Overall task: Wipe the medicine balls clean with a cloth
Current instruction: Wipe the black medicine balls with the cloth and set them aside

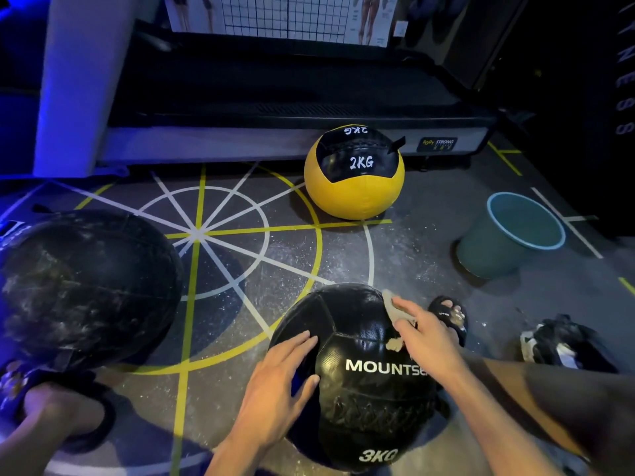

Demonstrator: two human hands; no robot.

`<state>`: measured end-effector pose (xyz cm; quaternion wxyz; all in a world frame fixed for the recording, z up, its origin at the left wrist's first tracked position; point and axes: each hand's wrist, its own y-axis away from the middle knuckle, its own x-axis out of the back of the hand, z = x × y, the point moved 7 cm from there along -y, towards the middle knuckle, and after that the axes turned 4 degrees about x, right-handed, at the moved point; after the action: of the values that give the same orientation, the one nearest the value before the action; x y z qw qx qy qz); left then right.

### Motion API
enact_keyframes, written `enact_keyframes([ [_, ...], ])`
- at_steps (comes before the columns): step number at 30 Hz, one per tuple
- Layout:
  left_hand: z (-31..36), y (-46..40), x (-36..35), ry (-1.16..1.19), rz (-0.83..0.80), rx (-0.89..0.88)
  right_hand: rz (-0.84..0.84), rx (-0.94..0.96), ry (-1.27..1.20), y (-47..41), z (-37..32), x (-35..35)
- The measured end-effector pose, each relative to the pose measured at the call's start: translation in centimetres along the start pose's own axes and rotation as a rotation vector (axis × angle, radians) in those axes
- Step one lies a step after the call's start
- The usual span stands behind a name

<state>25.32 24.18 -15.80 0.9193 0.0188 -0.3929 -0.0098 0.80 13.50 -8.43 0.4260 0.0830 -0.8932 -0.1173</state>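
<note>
I am working on the black 3KG medicine ball (357,376), which is sitting on the marked gym floor (412,242) near its close edge, right in front of me. My left hand (278,383) is lying flat against the ball's left side, fingers straight and spread, steadying it without gripping. My right hand (426,334) is pinching a small pale cloth (395,307) and pressing it onto the ball's upper right, where a pale smear is showing just below the fingers.

A second black medicine ball (86,290), heavily streaked with white dust, is resting toward the floor's left edge, and a yellow 2KG medicine ball (354,173) is sitting at the far edge, just in front of the treadmill base (275,132). A teal bucket (508,235) is standing toward the right edge, and my sandalled foot (450,317) is showing just beyond my right hand.

What I am worrying about: the ball is round and only braced by an open palm, so a hard wipe from the right could be rolling it out from under my left hand. The cloth is small and bunched, so it may be smearing the chalky residue rather than lifting it. The floor itself is looking dusty, so turning the ball could be picking dirt back up onto wiped panels.
</note>
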Motion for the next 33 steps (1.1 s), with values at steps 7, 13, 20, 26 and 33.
enact_keyframes([
  [7,0.4,0.0,-1.1,0.105,-0.048,-0.045,0.056,-0.061,0.03,-1.1,-0.5,0.2],
  [13,-0.4,0.5,-1.4,0.122,-0.023,-0.038,-0.152,0.41,0.454,-1.4,-7.1,-8.1],
  [20,-1.0,1.3,-1.0,0.128,-0.026,-0.011,-0.087,0.267,0.301,-5.3,-2.0,-3.3],
  [26,-1.4,1.7,-1.1,0.163,-0.004,-0.01,-0.003,0.3,0.286,-4.0,-3.5,-5.1],
  [33,-1.3,1.9,-1.1,0.138,-0.004,-0.013,-0.285,0.683,0.525,-2.6,-7.8,-8.5],
])
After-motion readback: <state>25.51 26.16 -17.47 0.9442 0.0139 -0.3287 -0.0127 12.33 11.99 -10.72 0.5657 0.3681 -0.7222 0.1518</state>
